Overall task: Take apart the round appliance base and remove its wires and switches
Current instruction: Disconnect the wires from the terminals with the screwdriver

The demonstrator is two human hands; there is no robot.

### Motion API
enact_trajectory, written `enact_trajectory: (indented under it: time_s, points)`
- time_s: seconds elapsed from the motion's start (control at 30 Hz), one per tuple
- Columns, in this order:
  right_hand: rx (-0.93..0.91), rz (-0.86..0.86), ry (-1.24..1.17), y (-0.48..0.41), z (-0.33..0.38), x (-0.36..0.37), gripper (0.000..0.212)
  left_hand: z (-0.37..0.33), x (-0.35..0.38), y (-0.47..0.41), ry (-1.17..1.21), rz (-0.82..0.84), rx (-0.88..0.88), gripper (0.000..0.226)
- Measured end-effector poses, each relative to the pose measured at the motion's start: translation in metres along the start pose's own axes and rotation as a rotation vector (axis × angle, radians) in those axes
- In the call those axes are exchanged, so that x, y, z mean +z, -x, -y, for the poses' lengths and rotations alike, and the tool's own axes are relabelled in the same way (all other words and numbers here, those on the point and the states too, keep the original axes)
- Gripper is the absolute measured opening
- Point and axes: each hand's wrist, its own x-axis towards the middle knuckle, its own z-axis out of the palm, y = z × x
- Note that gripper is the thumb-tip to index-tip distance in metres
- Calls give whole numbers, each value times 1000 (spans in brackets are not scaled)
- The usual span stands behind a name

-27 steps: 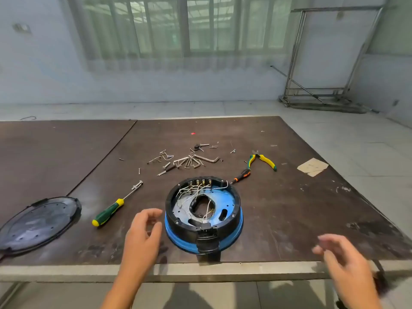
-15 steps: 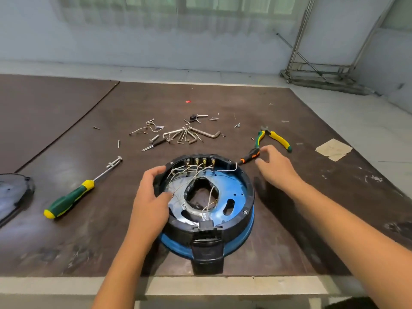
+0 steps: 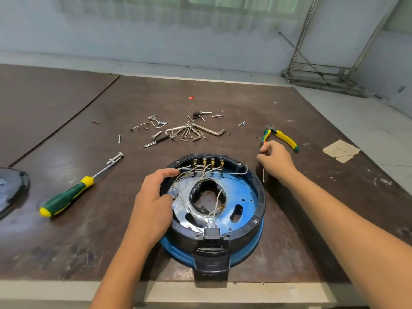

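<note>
The round appliance base [image 3: 259, 197] lies open near the table's front edge: a black ring over a blue shell, with a black plug block [image 3: 211, 257] at its near side. Thin white wires [image 3: 200, 172] loop across the blue inner plate up to a row of brass-tipped switches [image 3: 207, 162] at the far rim. My left hand [image 3: 151, 204] grips the base's left rim, fingers reaching in toward the wires. My right hand [image 3: 276, 160], just right of the far rim, is closed on a small screwdriver [image 3: 263, 175] whose thin shaft points down at the table.
Yellow-green pliers [image 3: 286, 139] lie beyond my right hand. Hex keys [image 3: 194, 131] and loose screws are scattered behind the base. A green-yellow screwdriver [image 3: 66, 197] lies to the left, with the black round cover [image 3: 11, 186] at the left edge. A taped paper scrap [image 3: 340, 150] sits far right.
Both hands came forward from the table's front edge. The left settled on the base's left rim; the right reached past it and closed on the small screwdriver by the pliers.
</note>
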Motion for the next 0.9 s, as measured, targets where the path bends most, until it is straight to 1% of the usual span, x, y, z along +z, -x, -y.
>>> enact_trajectory:
  time_s: [0.07, 0.17, 0.3, 0.37, 0.43, 0.5, 0.6, 0.63, 0.73, 0.77, 0.83, 0.9]
  points:
    - [-54, -88, -148, 14, -1, -9, 15, -1, -2, 1, -30, 19, 5, 63]
    - [-124, -144, -375, 39, 3, -19, 25, -1, -3, 1, -67, 36, 8, 64]
    - [-126, -113, -759, 67, 14, -24, 40, 0, -3, 2, -90, 35, 24, 61]
    - [-113, -96, -794, 74, 14, -23, 47, 1, -3, 2, -81, 36, 34, 61]
    - [-89, -76, -706, 76, 9, -19, 52, 2, -4, 2, -68, 38, 48, 60]
    - [-40, -35, -599, 73, 1, -16, 59, 5, -4, -1, -14, 9, 62, 50]
    - [-5, 6, -461, 63, -9, -10, 63, 8, -8, -8, 85, -97, 12, 31]
    - [-17, 9, -378, 60, -11, -9, 63, 11, -12, -11, 40, -153, 29, 28]
    - [-87, 17, -122, 53, -12, 0, 68, 29, -35, -22, -368, -326, 135, 27]
    - [-102, 21, -79, 52, -11, 4, 68, 37, -43, -25, -499, -363, 127, 26]
    - [-118, 27, -16, 48, -7, 8, 62, 52, -58, -30, -726, -395, 37, 25]
    - [-136, 37, 69, 45, -4, 11, 53, 63, -67, -31, -890, -399, -59, 29]
